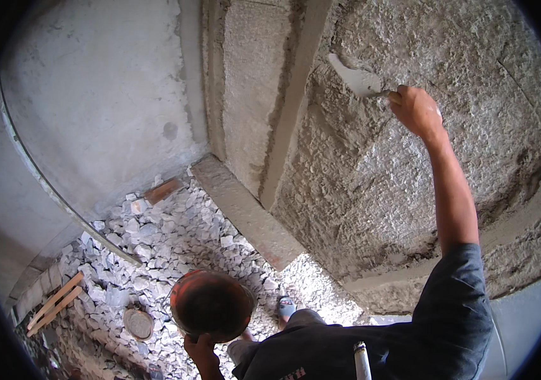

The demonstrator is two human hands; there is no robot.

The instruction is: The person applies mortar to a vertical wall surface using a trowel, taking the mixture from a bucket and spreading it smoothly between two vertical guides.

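My right hand (416, 112) is raised at full reach and closed round the handle of a trowel (354, 77). The trowel's pale blade lies against the rough, mortar-covered wall (359, 177), just right of a smooth vertical mortar strip (296, 104). Low down near my legs, my left hand (201, 350) grips the near rim of a round bucket (185, 292), orange-red at its edge. The inside of the bucket is dark, so what it holds cannot be made out.
Broken stone rubble (156, 240) covers the floor around my sandalled foot (286, 307). A plank (245, 212) lies along the wall's base. On the left are a long straightedge (49, 187), wooden strips (58, 304) and a round grey-filled container (138, 323). A cigarette (362, 361) shows close below.
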